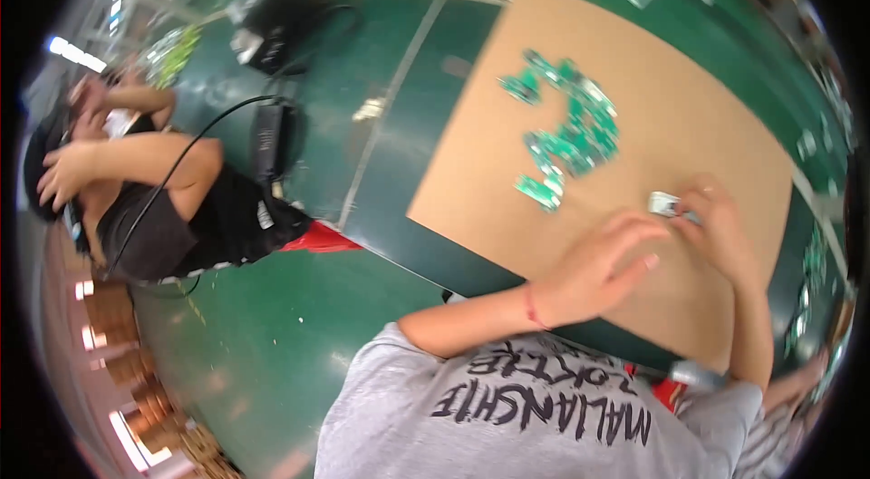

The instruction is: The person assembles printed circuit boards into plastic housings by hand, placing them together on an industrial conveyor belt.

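your right hand point(722, 230) pinches a small white piece point(662, 203); your left hand point(598, 269) gapes wide; green pieces point(591, 124) lie farther off on tan cardboard point(693, 103).

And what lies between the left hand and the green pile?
Only bare cardboard lies between the left hand and the green pile, in the head view.

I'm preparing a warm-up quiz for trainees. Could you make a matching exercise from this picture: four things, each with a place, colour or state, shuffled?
1. Left hand
2. Right hand
3. Green pieces
4. Large sheet

A. Brown, lying on the green table
B. Fingers at a small white piece
C. Clustered on the sheet
D. Empty, with a red band at its wrist

Pairs: 1-D, 2-B, 3-C, 4-A
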A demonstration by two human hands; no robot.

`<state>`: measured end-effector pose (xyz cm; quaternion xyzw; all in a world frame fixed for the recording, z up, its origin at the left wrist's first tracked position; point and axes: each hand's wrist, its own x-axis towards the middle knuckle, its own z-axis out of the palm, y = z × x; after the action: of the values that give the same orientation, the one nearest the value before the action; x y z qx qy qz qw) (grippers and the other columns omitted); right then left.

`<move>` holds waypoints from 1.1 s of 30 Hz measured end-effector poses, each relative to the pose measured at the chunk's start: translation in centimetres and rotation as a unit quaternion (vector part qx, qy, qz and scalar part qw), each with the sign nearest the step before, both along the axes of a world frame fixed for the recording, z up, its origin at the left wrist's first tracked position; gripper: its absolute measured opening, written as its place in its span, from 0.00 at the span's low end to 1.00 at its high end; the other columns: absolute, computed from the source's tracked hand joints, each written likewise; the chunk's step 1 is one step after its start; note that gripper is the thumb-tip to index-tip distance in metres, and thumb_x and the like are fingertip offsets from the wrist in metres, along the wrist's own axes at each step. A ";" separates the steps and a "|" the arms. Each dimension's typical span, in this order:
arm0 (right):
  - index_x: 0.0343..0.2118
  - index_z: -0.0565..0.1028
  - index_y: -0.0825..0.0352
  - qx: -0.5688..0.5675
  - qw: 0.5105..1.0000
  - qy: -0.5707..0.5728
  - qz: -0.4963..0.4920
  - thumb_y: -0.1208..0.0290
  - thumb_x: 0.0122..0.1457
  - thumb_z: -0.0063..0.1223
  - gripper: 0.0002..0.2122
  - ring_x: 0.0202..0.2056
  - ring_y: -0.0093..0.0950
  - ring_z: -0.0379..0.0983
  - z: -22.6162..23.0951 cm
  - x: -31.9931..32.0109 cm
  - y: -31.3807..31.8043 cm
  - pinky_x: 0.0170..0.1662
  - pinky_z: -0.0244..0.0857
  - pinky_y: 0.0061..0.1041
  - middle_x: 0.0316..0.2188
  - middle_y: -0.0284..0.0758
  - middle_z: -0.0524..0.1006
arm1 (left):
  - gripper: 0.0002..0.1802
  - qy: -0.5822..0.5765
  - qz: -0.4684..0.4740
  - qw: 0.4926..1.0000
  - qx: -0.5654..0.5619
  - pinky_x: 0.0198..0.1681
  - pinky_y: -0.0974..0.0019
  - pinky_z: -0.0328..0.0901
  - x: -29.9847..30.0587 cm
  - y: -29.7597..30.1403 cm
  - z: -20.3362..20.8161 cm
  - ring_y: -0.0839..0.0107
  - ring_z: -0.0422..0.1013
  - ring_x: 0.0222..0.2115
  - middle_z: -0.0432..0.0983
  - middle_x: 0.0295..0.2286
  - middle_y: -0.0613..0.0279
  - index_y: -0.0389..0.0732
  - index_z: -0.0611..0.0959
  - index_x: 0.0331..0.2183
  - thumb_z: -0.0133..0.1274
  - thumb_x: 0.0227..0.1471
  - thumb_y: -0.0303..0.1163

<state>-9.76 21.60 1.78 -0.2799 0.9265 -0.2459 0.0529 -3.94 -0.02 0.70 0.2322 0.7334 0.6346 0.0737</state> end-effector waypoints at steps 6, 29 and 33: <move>0.23 0.70 0.65 -0.003 0.997 0.061 -0.044 0.75 0.37 0.59 0.09 0.37 0.33 0.65 -2.2 8.6 -0.8 0.40 0.60 0.31 0.29 0.33 0.68 | 0.11 0.141 0.050 0.964 -0.219 0.41 0.59 0.61 -1.6 -3.5 -1.6 0.55 0.65 0.38 0.69 0.35 0.54 0.40 0.75 0.36 0.50 0.47 0.29; 0.26 0.68 0.64 -0.064 0.992 0.096 -0.050 0.73 0.47 0.54 0.06 0.36 0.31 0.64 -4.0 11.8 -3.4 0.54 0.50 0.39 0.28 0.33 0.67 | 0.13 0.166 0.118 0.946 -0.251 0.33 0.68 0.64 -5.5 -3.8 -2.7 0.68 0.68 0.29 0.71 0.27 0.60 0.36 0.76 0.35 0.50 0.42 0.21; 0.27 0.66 0.65 -0.150 0.986 0.040 -0.061 0.73 0.49 0.52 0.07 0.34 0.32 0.65 -3.6 11.2 -3.1 0.52 0.52 0.38 0.25 0.34 0.67 | 0.11 -0.109 0.067 0.992 -0.018 0.32 0.75 0.63 -2.5 -1.9 -2.1 0.80 0.66 0.30 0.68 0.28 0.66 0.35 0.76 0.35 0.51 0.45 0.23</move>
<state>1.45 18.53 -1.81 -0.2376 0.8958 -0.3733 -0.0418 -6.46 -1.97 -1.35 0.1106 0.7463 0.6464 0.1142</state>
